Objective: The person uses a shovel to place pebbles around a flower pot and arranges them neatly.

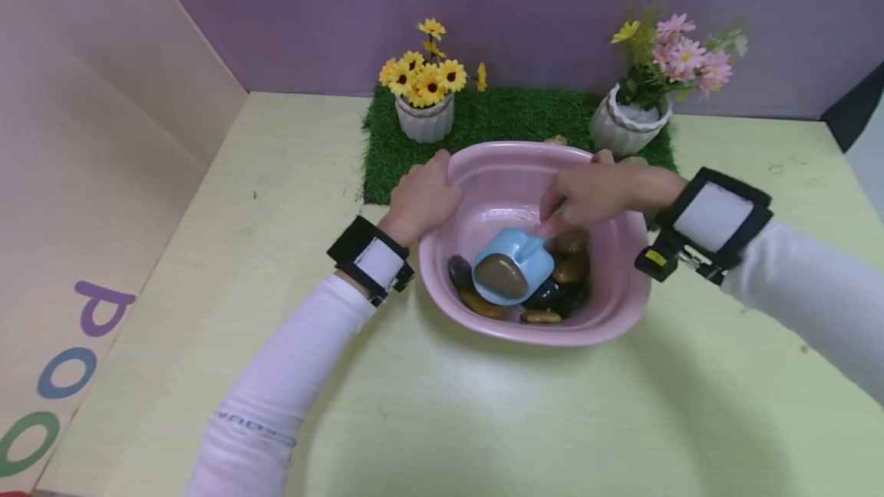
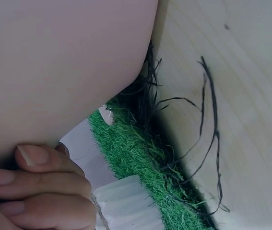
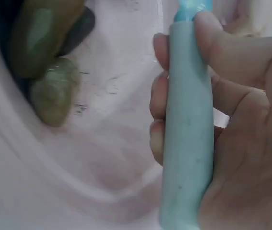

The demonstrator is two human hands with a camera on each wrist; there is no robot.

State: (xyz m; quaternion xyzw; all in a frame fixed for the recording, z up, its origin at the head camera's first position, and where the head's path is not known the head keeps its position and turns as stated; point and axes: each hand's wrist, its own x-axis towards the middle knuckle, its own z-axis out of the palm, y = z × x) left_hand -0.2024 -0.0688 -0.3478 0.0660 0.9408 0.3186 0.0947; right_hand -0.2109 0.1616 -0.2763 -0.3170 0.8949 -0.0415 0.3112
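A pink basin (image 1: 535, 334) holds water and several stones (image 1: 570, 268). My left hand (image 1: 426, 194) grips its left rim; in the left wrist view the curled fingers (image 2: 49, 179) lie under the rim of the basin (image 2: 64, 57). Inside the basin, my right hand (image 1: 587, 192) holds a blue scoop (image 1: 530, 251) by its handle, with a brown stone (image 1: 502, 275) in the cup. The right wrist view shows the thumb and fingers of the right hand (image 3: 246, 110) wrapped round the pale blue-green handle (image 3: 188, 120), with stones (image 3: 54, 91) at the left.
Behind the basin lies a green grass mat (image 1: 511, 115), partly covered by it. A pot of yellow flowers (image 1: 425, 118) stands at the back left, and a pot of pink flowers (image 1: 628, 125) at the back right. A purple backdrop (image 1: 539, 14) rises behind the table (image 1: 414, 420).
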